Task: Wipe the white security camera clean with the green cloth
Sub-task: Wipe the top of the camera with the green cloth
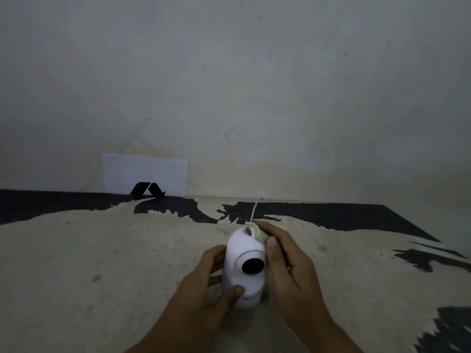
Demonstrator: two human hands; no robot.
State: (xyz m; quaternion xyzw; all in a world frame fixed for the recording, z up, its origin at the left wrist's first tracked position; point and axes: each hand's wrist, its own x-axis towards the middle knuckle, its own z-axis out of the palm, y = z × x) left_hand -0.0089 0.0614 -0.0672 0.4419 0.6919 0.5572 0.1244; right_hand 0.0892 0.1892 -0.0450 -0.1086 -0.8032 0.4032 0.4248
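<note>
The white security camera stands upright on the worn table, its round black lens facing me. My left hand grips its left side and base, thumb across the lower front. My right hand presses the pale green cloth against the camera's upper right side; most of the cloth is hidden under the fingers. A thin white cord runs from the camera's top back toward the wall.
The table is beige with worn black patches along the back and right. A white card with a black logo leans against the grey wall at the back left.
</note>
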